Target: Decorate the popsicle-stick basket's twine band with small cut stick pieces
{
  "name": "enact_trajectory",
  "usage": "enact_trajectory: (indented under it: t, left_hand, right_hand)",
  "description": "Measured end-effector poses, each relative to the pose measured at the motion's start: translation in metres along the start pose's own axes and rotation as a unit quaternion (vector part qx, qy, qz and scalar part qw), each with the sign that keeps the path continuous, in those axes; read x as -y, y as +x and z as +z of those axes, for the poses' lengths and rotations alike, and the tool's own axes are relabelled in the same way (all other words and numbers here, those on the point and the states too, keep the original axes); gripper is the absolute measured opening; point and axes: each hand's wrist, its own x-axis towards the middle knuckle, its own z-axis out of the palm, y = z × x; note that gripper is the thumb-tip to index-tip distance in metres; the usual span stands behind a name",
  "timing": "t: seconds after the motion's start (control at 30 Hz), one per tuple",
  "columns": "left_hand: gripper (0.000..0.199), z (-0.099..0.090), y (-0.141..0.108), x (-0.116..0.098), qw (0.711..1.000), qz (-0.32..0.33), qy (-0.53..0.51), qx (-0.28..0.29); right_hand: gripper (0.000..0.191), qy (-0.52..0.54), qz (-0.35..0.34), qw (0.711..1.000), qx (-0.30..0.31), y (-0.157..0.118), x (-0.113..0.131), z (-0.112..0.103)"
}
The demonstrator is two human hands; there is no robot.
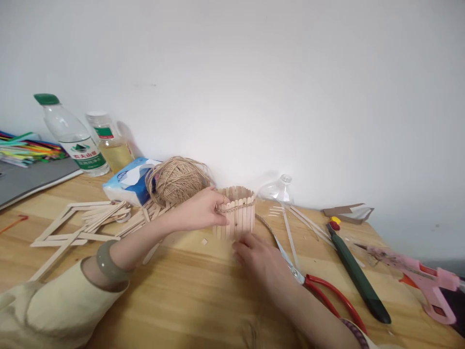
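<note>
A round cup made of upright wooden craft sticks (242, 218) stands on the wooden table, with a braided cord (238, 207) around its upper part. My left hand (205, 208) grips the cup's left side near the rim, its fingers at the cord. Low at the front of the cup is my right hand (256, 257), blurred by motion, its fingers bent together; what they hold, if anything, is too smeared to tell. Behind my left hand sits a large ball of twine (179, 179). More cord runs from the cup's right side towards the scissors.
Red-handled scissors (298, 275), a green cutter (359, 276) and a pink glue gun (417, 276) lie at the right. A clear plastic bottle top (279, 189) is behind. Loose sticks (87, 223), a tissue pack (131, 179) and two bottles occupy the left.
</note>
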Motion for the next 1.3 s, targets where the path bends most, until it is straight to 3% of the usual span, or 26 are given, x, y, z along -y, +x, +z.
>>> enact_trajectory:
  t: [0.2,0.47,0.6,1.13,1.3]
  left_hand:
    - [0.014,-0.006,0.002,0.011,0.993,-0.027,-0.114,0.019]
    - [0.029,-0.008,0.002,0.015,0.975,-0.029,-0.216,0.045]
    - [0.027,-0.009,0.002,0.016,0.973,-0.034,-0.226,0.046]
    - [0.024,-0.006,0.003,0.016,0.965,-0.055,-0.252,0.046]
    - [0.021,-0.009,0.002,0.013,0.966,-0.063,-0.247,0.031]
  right_hand:
    - [0.013,-0.045,-0.061,0.996,0.038,0.000,0.009,0.003]
    - [0.022,-0.070,-0.055,0.995,0.048,0.003,0.009,0.005]
    - [0.021,-0.057,-0.054,0.996,0.046,0.000,0.006,0.007]
    - [0.026,0.151,0.034,0.988,-0.001,-0.005,-0.004,0.014]
    - [0.022,0.225,0.029,0.973,-0.045,-0.010,-0.014,-0.006]
